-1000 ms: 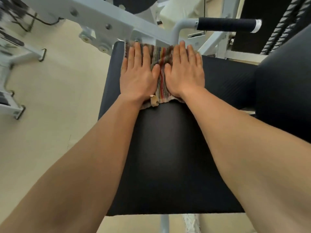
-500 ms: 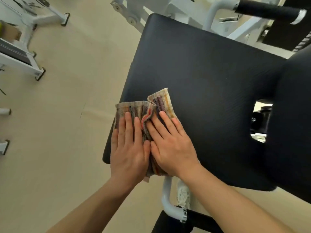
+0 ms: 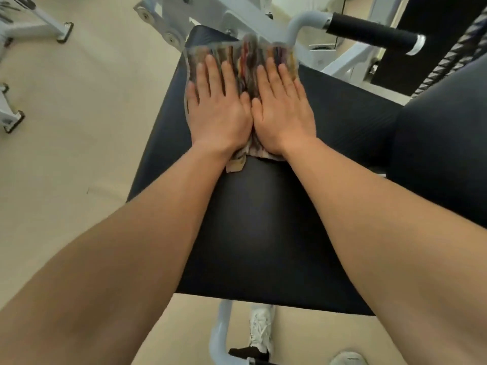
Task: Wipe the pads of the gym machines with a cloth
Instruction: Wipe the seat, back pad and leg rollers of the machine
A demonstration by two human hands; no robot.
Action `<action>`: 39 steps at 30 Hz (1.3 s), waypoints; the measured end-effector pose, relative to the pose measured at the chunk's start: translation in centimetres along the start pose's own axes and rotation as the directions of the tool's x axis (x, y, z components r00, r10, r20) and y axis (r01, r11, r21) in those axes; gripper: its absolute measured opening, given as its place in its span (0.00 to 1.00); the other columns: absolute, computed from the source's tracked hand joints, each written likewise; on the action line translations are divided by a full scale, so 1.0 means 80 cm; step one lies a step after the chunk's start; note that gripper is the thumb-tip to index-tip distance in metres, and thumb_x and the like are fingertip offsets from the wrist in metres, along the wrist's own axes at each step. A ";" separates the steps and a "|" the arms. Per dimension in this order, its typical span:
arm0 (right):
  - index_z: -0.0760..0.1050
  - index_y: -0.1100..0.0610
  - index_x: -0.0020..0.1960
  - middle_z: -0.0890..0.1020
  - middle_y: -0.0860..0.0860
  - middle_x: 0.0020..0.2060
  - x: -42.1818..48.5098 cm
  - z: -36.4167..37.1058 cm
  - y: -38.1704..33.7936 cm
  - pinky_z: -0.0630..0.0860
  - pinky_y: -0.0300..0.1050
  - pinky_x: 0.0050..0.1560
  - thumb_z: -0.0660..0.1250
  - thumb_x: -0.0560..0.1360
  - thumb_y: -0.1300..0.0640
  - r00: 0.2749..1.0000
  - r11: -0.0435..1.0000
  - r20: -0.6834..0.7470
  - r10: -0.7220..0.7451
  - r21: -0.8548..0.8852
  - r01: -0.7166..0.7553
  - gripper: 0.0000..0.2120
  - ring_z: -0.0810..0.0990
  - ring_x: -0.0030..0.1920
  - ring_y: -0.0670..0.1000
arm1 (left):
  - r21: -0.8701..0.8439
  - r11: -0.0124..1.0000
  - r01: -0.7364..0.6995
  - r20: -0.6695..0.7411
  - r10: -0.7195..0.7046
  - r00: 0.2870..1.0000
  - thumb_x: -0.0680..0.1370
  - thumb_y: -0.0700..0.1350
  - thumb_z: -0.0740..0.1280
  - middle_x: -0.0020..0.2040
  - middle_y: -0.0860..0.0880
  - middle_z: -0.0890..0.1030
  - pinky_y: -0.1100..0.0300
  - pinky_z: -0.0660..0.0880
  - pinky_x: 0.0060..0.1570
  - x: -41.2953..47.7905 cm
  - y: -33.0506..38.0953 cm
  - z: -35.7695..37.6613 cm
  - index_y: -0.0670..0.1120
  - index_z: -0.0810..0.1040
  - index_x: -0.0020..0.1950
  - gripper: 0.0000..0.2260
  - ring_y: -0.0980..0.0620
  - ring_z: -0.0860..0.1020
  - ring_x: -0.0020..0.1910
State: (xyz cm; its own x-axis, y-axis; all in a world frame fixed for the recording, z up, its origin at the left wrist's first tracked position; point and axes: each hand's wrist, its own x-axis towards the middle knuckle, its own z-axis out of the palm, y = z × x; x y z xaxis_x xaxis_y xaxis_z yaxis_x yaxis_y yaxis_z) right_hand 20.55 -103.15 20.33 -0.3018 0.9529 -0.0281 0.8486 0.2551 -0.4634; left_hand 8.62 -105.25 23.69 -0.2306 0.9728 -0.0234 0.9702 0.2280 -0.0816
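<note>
Half a second back both hands were down at the pad's near left corner; now they have shoved the cloth right up to its far end, so another full stroke along the seat looks done. The left hand and right hand lie side by side, thumbs almost touching, fingers straight and spread flat, pressing down rather than gripping anything. The striped cloth sits under both palms, fanning out past the fingertips and poking out a little behind the wrists. It is blurred up there, so I can't say whether its front edge has gone over the end of the black pad. Behind the hands, towards the person, stretches most of the pad's surface. Just beyond the fingertips is the white machine frame, and beyond the right hand a foam-gripped handle. Off to the right of the right hand rises a second dark pad, which I'd guess is yet to be wiped.
</note>
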 end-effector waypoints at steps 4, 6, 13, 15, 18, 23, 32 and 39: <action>0.44 0.57 0.82 0.45 0.54 0.82 -0.025 0.000 0.045 0.42 0.53 0.81 0.43 0.83 0.43 0.959 0.962 -0.077 0.273 0.022 -0.273 0.32 0.43 0.82 0.52 | 0.005 0.984 -0.177 0.006 0.177 0.984 0.84 0.56 0.46 0.83 0.41 0.47 0.45 0.43 0.80 0.009 0.059 0.012 0.44 0.48 0.83 0.30 0.42 0.45 0.82; 0.43 0.58 0.82 0.44 0.54 0.82 -0.053 0.002 0.053 0.43 0.54 0.81 0.43 0.82 0.42 0.930 0.935 -0.098 0.354 0.038 -0.352 0.33 0.43 0.82 0.53 | 0.029 0.962 -0.272 0.006 0.272 0.962 0.84 0.56 0.46 0.83 0.41 0.49 0.45 0.45 0.80 -0.011 0.069 0.017 0.44 0.50 0.83 0.29 0.42 0.47 0.82; 0.37 0.60 0.81 0.37 0.56 0.81 -0.188 0.018 0.008 0.44 0.57 0.81 0.41 0.83 0.43 0.912 0.914 0.057 0.406 -0.007 -0.406 0.34 0.37 0.81 0.55 | 0.026 0.916 -0.399 0.087 0.396 0.914 0.86 0.56 0.46 0.83 0.44 0.47 0.45 0.50 0.80 -0.159 0.017 0.020 0.46 0.48 0.83 0.27 0.45 0.46 0.82; 0.35 0.60 0.80 0.36 0.57 0.80 -0.216 0.020 -0.013 0.42 0.57 0.80 0.40 0.82 0.42 0.934 0.942 0.127 0.335 -0.018 -0.335 0.34 0.35 0.80 0.56 | 0.051 0.926 -0.375 0.115 0.368 0.923 0.86 0.55 0.47 0.83 0.45 0.47 0.45 0.51 0.79 -0.192 -0.012 0.014 0.48 0.48 0.83 0.27 0.46 0.46 0.82; 0.34 0.60 0.80 0.34 0.57 0.80 -0.214 0.017 -0.015 0.40 0.57 0.80 0.41 0.82 0.41 0.954 0.973 0.198 0.227 -0.017 -0.229 0.35 0.32 0.80 0.56 | 0.055 0.945 -0.322 0.098 0.316 0.944 0.85 0.54 0.48 0.83 0.46 0.49 0.45 0.52 0.79 -0.184 -0.028 0.011 0.49 0.50 0.83 0.27 0.47 0.48 0.82; 0.31 0.58 0.79 0.31 0.55 0.79 -0.117 0.003 0.009 0.37 0.54 0.80 0.40 0.83 0.40 0.975 0.990 0.183 0.129 0.038 -0.138 0.35 0.30 0.79 0.54 | 0.015 0.999 -0.046 0.036 0.045 0.998 0.85 0.56 0.45 0.84 0.45 0.47 0.45 0.48 0.80 -0.079 0.007 0.007 0.49 0.47 0.83 0.27 0.46 0.47 0.82; 0.44 0.59 0.82 0.48 0.57 0.82 0.035 -0.016 0.055 0.45 0.55 0.81 0.42 0.83 0.41 0.997 0.998 0.064 0.052 -0.020 -0.051 0.34 0.45 0.82 0.55 | 0.016 0.998 0.062 -0.075 -0.060 0.995 0.84 0.55 0.47 0.83 0.44 0.48 0.44 0.47 0.79 0.056 0.061 0.011 0.48 0.48 0.83 0.28 0.44 0.48 0.82; 0.55 0.58 0.80 0.66 0.55 0.76 0.071 -0.031 0.057 0.57 0.56 0.78 0.49 0.82 0.43 0.996 0.997 0.038 -0.080 -0.001 0.080 0.31 0.64 0.76 0.56 | 0.036 0.995 -0.094 -0.032 0.096 0.995 0.83 0.56 0.51 0.82 0.47 0.59 0.46 0.48 0.80 0.107 0.040 -0.011 0.53 0.65 0.77 0.23 0.45 0.52 0.82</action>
State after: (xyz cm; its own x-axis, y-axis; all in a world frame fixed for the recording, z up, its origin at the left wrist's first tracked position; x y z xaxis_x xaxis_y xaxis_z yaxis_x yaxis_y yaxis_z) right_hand 23.78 -96.18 20.23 -0.3848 0.9226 -0.0252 0.8223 0.3303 -0.4634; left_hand 9.85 -96.16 24.09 -0.1343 0.9909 0.0008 0.9844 0.1335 -0.1148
